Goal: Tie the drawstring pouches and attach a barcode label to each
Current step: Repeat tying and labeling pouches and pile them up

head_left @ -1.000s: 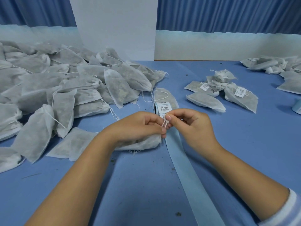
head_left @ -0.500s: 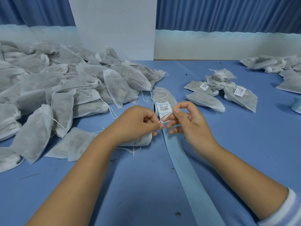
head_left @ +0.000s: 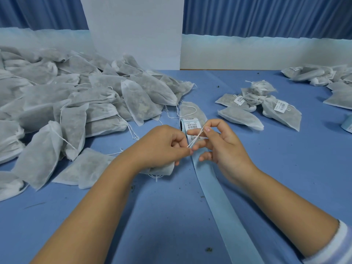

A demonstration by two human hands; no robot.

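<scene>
My left hand grips the neck of a white filled pouch, most of which is hidden under the hand. Its thin white drawstring runs up and right to my right hand, which pinches the string's end between thumb and forefinger, the other fingers spread. Just behind the hands stands a roll of barcode labels, its pale blue backing strip trailing toward me across the blue table.
A big heap of unlabelled pouches fills the left. A small group of labelled pouches lies at centre right, with more pouches at the far right. A white panel and blue curtains stand behind the table.
My right hand has moved up and right away from the left hand, drawing the string out taut. The left hand has kept its grip on the pouch.
</scene>
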